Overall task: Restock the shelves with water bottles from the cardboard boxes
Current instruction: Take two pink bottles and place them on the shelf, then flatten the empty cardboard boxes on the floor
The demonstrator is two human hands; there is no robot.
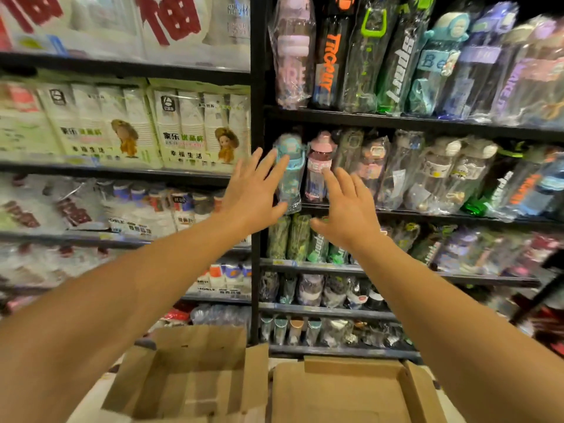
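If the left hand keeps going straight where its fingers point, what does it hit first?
Most likely the teal bottle: the left hand already has its fingertips at its wrapper, though whether they touch is unclear.

Your forearms are bare to the frame's edge, and your left hand point(251, 190) and right hand point(351, 209) wear no gloves, rings or watch.

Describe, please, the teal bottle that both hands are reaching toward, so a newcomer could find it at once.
Find the black upright post between the two shelving bays. On the right bay's second visible shelf, the teal bottle stands leftmost, beside the post. Unlike its pink-capped neighbour, it is pale blue-green, wrapped in clear plastic.
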